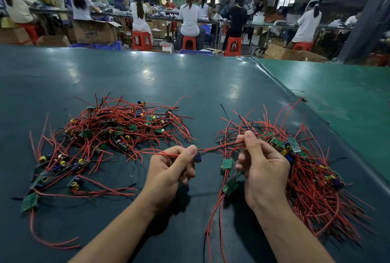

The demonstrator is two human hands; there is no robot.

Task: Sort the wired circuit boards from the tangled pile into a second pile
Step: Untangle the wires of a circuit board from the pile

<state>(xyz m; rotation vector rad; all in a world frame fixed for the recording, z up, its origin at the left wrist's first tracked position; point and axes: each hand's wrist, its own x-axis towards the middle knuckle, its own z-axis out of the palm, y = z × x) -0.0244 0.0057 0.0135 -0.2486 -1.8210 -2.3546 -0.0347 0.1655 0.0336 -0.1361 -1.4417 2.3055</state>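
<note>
**Separating One Wired Board Between Two Piles**

The dark green table mat carries the whole operation. Two heaps lie well apart on it. The left pile is a loose tangle of red and black leads running in all directions. The right pile has its leads lying more nearly parallel, toward the near edge, which suggests it is the sorted stack.

Both hands work in the gap between the heaps, raised above the mat, so that the leads can hang free and untwist.

The right hand pinches a red lead between thumb and forefinger. Two green boards dangle beside it; whether it grips their wires cannot be told.

The left hand is curled and pinches the same lead's far run at a small blue-capped board. The hands are apart, keeping the lead taut, probably to draw it clear of the tangle.
</note>
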